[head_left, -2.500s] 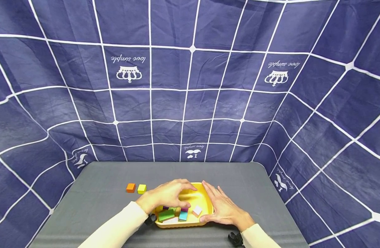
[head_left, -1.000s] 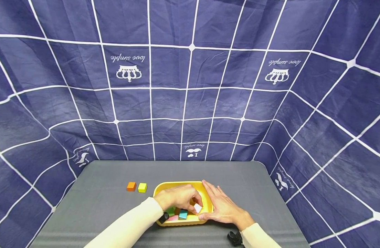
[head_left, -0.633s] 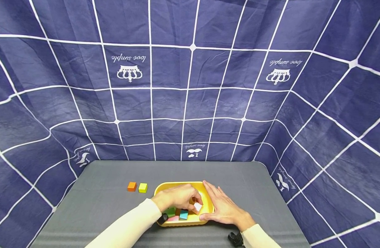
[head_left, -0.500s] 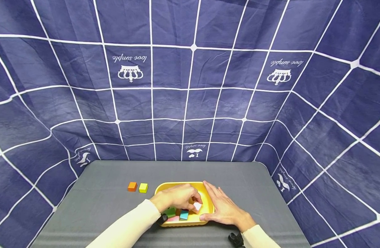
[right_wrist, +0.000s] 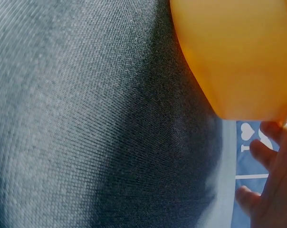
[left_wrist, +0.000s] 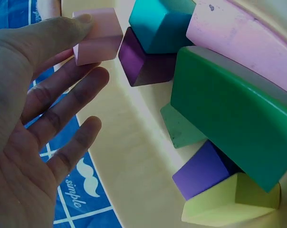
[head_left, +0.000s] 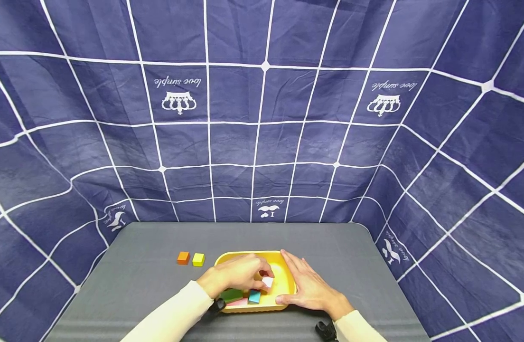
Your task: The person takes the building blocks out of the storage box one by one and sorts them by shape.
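Tray: yellow, sat on gray table, blocks bunched toward its left side.
Pink cube: in left hand's pinch, within tray outline per head view; couldn't tell if it touched tray floor.
Left hand: thumb and fingers gripped pink cube, little finger stuck out apart.
Right hand: fingers fairly straight, laid along tray's right end, thumb at near right corner.
In the way: left hand blocked much of tray's left side in head view; large green block partly covered pale green block, violet block and yellow-green block in left wrist view.
Same pile: teal block overlapped plum block; long pink block lay beside green block.
Off tray: orange cube and yellow cube, near each other with small gap, left of tray.
Around: blue cloth with white grid, behind and at both sides.
Counts: 1 tray, 2 hands, 1 gripped cube, 7 other blocks visible in tray, 2 cubes on table, 1 cloth pattern.
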### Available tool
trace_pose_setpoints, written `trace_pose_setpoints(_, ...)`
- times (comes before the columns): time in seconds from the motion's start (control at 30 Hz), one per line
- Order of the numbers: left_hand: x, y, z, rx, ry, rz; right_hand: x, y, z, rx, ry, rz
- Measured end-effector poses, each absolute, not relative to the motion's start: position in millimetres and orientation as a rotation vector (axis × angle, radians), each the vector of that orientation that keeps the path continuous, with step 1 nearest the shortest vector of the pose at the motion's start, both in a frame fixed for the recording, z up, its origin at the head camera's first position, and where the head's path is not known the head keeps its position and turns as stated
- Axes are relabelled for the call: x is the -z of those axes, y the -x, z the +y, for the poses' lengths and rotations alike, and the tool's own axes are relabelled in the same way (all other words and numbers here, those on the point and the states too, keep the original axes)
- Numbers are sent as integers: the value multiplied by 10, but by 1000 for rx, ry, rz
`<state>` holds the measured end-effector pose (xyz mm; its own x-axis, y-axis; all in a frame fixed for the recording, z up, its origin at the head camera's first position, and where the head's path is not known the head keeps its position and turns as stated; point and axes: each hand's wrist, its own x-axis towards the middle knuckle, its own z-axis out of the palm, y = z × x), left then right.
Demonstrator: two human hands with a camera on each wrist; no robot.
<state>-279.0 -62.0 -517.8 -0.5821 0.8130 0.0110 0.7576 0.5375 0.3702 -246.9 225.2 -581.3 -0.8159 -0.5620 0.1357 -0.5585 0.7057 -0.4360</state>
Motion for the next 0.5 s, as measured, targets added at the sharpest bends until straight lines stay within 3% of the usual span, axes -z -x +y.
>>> trace_pose_setpoints(0.5, 5057, 2691, -897, -561, -1326, 2730, 5828, 2472, 2245, 727, 927, 2899)
